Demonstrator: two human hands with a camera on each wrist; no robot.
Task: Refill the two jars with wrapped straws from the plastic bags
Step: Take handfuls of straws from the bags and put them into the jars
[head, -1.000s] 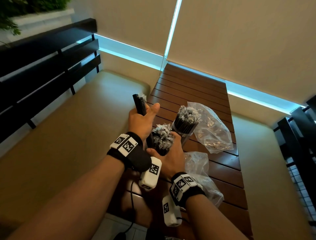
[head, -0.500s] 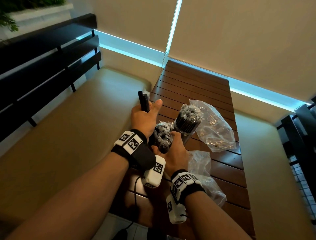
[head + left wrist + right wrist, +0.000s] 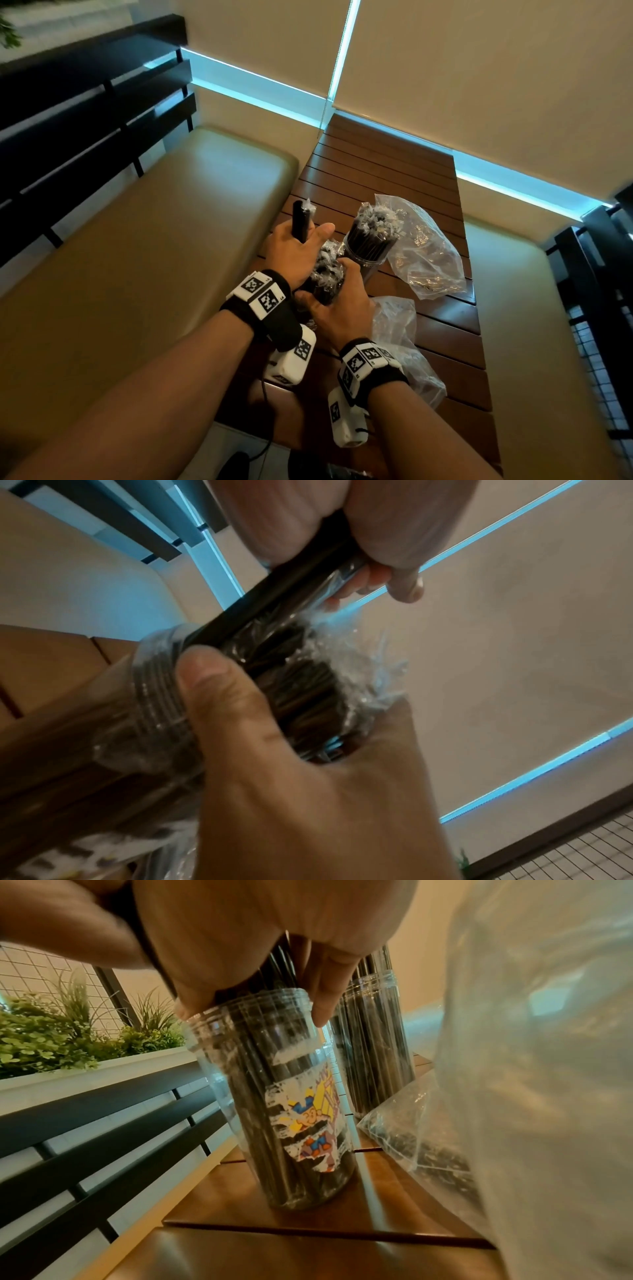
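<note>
On the slatted wooden table [image 3: 387,171] stand two clear jars packed with black wrapped straws. My right hand [image 3: 337,287] curls round the mouth of the near jar [image 3: 291,1096] and the straw tops [image 3: 325,270] sticking out of it, thumb on the threaded neck [image 3: 154,696]. My left hand [image 3: 301,243] grips a small bunch of black straws [image 3: 301,219] upright, right beside that jar's mouth; in the left wrist view the bunch [image 3: 291,588] slants down to the rim. The far jar [image 3: 371,240] stands just behind, untouched.
One crumpled plastic bag [image 3: 424,253] lies right of the far jar, a second bag [image 3: 400,342] right of my right wrist. A tan bench cushion [image 3: 154,257] runs along the table's left edge, with a dark slatted backrest [image 3: 85,120] behind it.
My left hand with its bunch of straws has shifted a little to the right, closer to the near jar's mouth. The right hand has stayed on the jar.
</note>
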